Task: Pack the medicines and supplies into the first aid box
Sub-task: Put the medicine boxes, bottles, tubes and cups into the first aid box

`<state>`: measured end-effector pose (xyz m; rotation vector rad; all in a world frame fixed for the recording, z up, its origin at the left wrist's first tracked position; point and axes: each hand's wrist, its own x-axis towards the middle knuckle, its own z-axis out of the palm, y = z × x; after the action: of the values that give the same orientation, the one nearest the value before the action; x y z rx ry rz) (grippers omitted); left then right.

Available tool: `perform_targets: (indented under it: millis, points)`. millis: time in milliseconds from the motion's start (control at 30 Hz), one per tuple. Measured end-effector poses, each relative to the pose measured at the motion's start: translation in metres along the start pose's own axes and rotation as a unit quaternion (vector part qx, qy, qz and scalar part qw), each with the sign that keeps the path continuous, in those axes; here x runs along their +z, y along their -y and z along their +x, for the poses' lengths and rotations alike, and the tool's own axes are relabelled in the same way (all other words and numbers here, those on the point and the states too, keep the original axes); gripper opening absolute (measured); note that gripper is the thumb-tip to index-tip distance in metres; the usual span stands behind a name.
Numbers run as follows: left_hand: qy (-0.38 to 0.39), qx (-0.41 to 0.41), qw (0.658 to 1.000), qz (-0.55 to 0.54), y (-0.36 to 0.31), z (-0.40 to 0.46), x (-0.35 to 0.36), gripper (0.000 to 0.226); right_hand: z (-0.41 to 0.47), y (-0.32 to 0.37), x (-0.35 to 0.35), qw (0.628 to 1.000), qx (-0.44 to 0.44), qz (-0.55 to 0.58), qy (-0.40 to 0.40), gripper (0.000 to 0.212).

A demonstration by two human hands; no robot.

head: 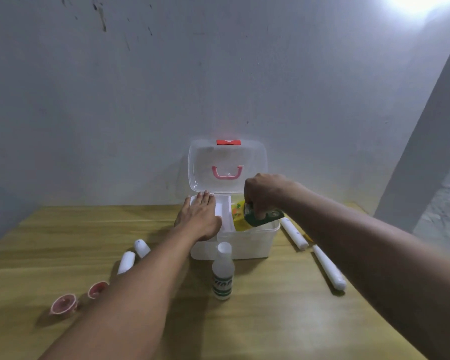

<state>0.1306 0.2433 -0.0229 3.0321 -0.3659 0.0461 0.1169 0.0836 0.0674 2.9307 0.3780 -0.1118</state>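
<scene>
The white first aid box (247, 242) stands open on the wooden table, its clear lid (227, 166) with a pink handle leaning back against the wall. My left hand (200, 219) lies flat, fingers apart, on the box's left rim and inner tray. My right hand (264, 197) grips a dark green medicine carton (264, 216) from above, tilted over the box's right compartment. A yellow carton (239, 216) stands inside that compartment, touching the green one.
A clear bottle with a green label (223, 275) stands in front of the box. Two white rolls (134, 255) and two pink tape rolls (76, 300) lie to the left. Two long white wrapped rolls (313, 249) lie to the right, near my right forearm.
</scene>
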Motion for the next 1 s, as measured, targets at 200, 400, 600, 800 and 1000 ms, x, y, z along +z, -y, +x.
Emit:
perform_targets:
  millis: [200,400,600,800,1000]
  points:
    - [-0.002,-0.001,1.0,-0.005,-0.001,0.001,0.0,0.067,0.017,0.005,0.024,0.999,-0.033,0.039,-0.008,0.044]
    - [0.004,0.0,1.0,0.005,0.0,0.001,0.0,0.068,0.012,-0.002,0.036,0.996,-0.034,0.083,-0.03,0.045]
    - [0.009,0.001,1.0,0.006,0.001,0.001,0.0,0.069,0.011,-0.003,0.052,0.992,0.041,0.094,-0.072,0.009]
    - [0.012,-0.002,1.0,0.005,0.0,0.001,0.0,0.069,0.018,0.0,0.06,0.978,0.087,0.183,-0.057,0.022]
    - [0.007,-0.006,1.0,0.001,0.0,0.001,0.001,0.067,0.023,0.002,0.063,0.959,0.062,0.27,-0.064,0.032]
